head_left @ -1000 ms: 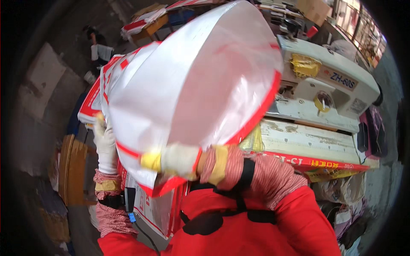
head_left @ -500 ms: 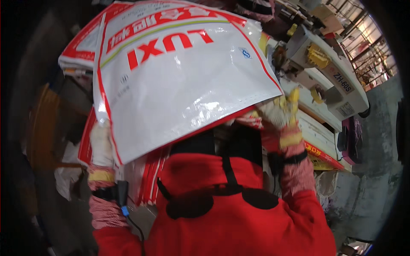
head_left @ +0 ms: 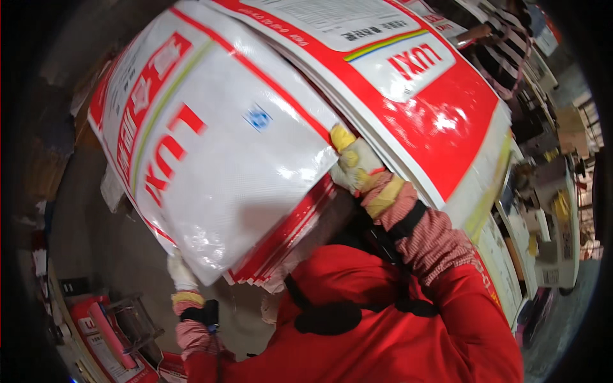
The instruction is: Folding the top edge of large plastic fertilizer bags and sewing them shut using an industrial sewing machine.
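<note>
A large flat white-and-red plastic sack lies slanting in front of me on top of several like sacks, whose red and white edges show below its near side. My left hand, in a pale glove with a yellow cuff, is closed at the sack's near left corner, its fingertips partly under the edge. My right hand, gloved in white and yellow, grips the right corner with the thumb on top. Beside it, to the right, lies another pile of red-and-white sacks.
A grey-white machine stands at the far right beside a worktable. Someone in a striped garment is at the upper right. At lower left are a metal-framed stool and red-and-white packaging on the floor.
My view has swung left. Both hands and the sack have turned away from the machine, and the sack now lies left of the other pile, which has come into sight.
</note>
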The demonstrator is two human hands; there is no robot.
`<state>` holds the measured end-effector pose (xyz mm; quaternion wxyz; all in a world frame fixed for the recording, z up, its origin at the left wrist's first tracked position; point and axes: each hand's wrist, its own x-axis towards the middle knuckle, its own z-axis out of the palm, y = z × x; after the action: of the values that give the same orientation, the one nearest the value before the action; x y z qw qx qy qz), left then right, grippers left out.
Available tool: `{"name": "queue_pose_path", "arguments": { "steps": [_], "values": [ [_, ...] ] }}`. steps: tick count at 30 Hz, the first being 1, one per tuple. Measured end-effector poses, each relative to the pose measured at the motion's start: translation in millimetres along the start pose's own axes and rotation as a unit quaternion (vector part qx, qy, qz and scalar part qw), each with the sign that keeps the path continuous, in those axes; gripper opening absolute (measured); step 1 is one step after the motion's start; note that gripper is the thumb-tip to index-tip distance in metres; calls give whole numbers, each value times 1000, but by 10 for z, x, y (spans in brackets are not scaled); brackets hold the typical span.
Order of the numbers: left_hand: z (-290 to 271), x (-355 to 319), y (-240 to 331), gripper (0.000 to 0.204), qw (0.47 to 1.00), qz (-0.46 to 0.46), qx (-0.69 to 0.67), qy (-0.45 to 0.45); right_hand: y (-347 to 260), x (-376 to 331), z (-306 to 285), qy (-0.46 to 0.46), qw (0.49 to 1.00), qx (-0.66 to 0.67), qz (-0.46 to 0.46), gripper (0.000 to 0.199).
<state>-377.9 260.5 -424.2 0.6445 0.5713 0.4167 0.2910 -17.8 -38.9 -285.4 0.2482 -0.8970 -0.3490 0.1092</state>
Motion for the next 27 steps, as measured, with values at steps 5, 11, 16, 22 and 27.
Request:
{"name": "queue_pose_path", "arguments": {
  "steps": [5,11,16,22,27],
  "values": [
    [612,-6,-753,37,964,-259,49,23,1859,525,1821,36,956,235,171,35],
    [-277,-64,-926,41,713,-159,639,-243,1143,841,2015,-35,994,-54,91,28],
    [-230,267,-840,20,629,-130,744,-186,1237,1013,2030,-78,985,-26,151,24],
    [-442,586,-1163,21,535,32,816,-218,846,587,1561,61,615,623,479,16],
    [-1195,619,-1557,17,573,0,809,-130,412,346,1497,-4,557,705,439,14]
  ]
}}
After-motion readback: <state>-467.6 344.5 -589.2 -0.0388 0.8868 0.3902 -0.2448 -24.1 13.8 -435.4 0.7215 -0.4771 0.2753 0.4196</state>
